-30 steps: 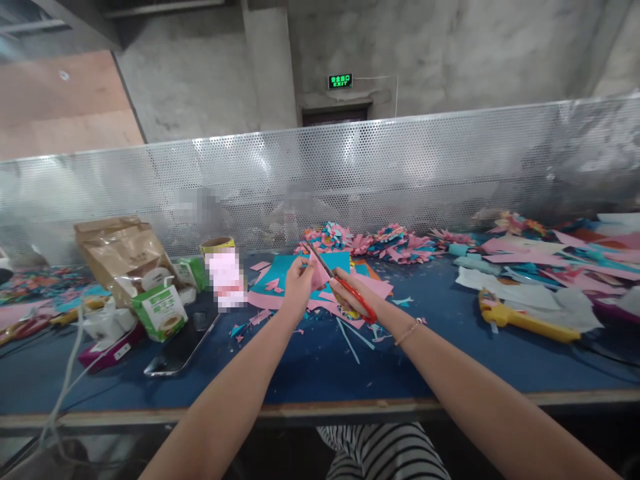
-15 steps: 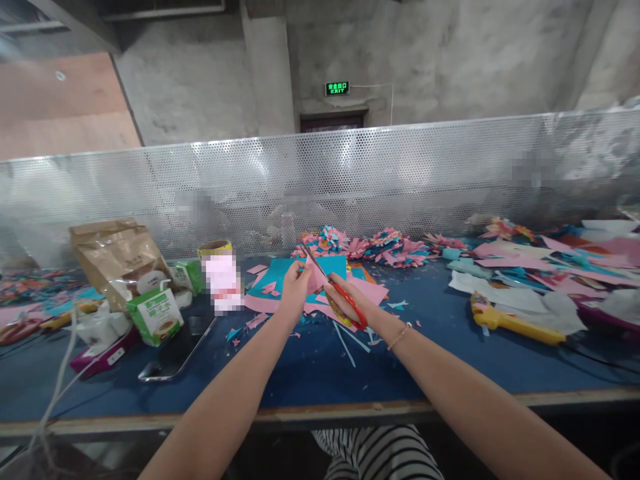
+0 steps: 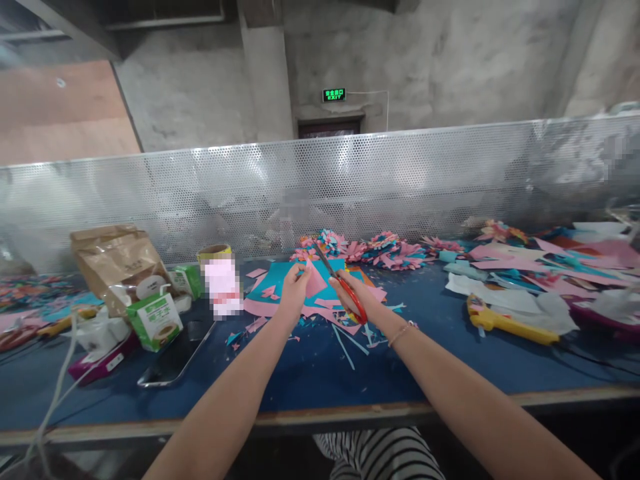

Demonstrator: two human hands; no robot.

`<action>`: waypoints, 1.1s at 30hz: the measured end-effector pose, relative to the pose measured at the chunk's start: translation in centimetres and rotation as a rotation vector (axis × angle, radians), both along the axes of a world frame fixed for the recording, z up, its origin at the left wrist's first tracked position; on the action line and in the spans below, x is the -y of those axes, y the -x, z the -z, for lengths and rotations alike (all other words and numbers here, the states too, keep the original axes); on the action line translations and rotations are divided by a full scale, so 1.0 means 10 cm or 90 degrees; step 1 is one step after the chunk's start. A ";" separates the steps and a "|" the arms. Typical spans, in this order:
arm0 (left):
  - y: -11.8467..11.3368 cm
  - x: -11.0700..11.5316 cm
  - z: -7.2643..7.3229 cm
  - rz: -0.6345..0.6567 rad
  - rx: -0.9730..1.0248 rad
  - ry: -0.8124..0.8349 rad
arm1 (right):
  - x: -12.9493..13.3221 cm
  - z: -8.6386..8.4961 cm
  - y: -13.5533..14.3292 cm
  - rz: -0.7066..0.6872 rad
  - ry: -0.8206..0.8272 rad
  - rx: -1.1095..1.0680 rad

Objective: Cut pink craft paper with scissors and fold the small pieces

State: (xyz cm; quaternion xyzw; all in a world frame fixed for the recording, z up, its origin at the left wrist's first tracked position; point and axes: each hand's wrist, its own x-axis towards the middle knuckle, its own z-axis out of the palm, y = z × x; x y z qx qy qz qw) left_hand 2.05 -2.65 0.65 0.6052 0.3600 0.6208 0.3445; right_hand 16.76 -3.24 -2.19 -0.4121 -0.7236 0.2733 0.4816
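Between its thumb and fingers my left hand pinches a small pink paper piece above the middle of the table. Just right of it, my right hand is wrapped round red-handled scissors, whose blades point up and to the left. The blades are apart from the pink piece. Under the hands lie a blue sheet and pink sheets, with thin offcuts scattered nearer the table's front edge.
Paper flowers lie behind the hands. A yellow glue gun and loose paper are on the right. To the left are a phone, a green carton, a brown bag and a tape roll.
My right hand and the scissors have moved slightly right, away from the pink piece. My left hand still holds that piece in nearly the same place.
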 end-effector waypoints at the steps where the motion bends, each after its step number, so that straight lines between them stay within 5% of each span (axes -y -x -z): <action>1: 0.00 -0.02 0.01 -0.004 0.001 0.003 | -0.05 0.00 -0.06 0.092 -0.047 0.049; 4: 0.02 -0.09 0.04 0.042 0.023 0.026 | -0.21 0.04 -0.27 0.265 -0.129 0.227; 6: 0.04 -0.15 0.07 0.009 -0.005 0.014 | -0.27 0.09 -0.40 0.339 -0.078 0.352; 12: 0.05 -0.16 0.09 0.067 -0.002 0.033 | -0.20 0.12 -0.49 0.377 0.083 0.552; 15: 0.02 -0.10 0.08 0.145 0.047 0.083 | -0.14 0.02 -0.41 0.371 -0.007 0.448; 21: 0.00 -0.06 0.08 0.256 0.131 0.129 | -0.16 -0.08 -0.18 0.066 -0.066 0.075; 24: 0.00 -0.06 0.07 0.227 0.092 0.120 | -0.17 -0.04 -0.12 -0.017 -0.006 -0.015; 29: 0.02 -0.08 0.07 0.145 -0.046 0.055 | -0.19 0.00 -0.12 -0.022 0.109 -0.248; 33: 0.02 -0.10 0.07 0.109 -0.093 0.051 | -0.20 -0.02 -0.14 -0.044 0.092 -0.281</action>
